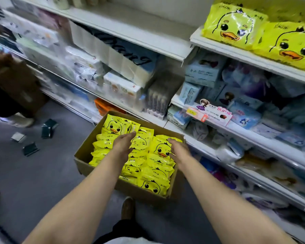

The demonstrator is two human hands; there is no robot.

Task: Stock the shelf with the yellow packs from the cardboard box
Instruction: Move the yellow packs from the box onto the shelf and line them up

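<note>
The yellow packs point(141, 155), printed with a duck face, lie in rows in the cardboard box point(88, 147) on the floor at about 6 o'clock of the view, and the box looks nearly full, so most of the stocking appears still to be done; the left hand point(124, 142) reaches over the packs with fingers straight and together, palm turned inward, holding nothing; the right hand point(179, 148) comes in at 3 o'clock of the left one, its fingers spread and laid on the packs near the box's right wall, and no pack looks lifted yet; whether its fingertips have begun to curl under a pack cannot be told; the two hands seem set to gather a batch between them; the shelf point(218, 127) runs from 12 to 4 o'clock of the box, crowded with blue and white tissue goods; on an upper board at 1 o'clock sit two large duck bags point(264, 36) of the same yellow; small dark items point(48, 128) lie scattered on the floor at 9 o'clock.
</note>
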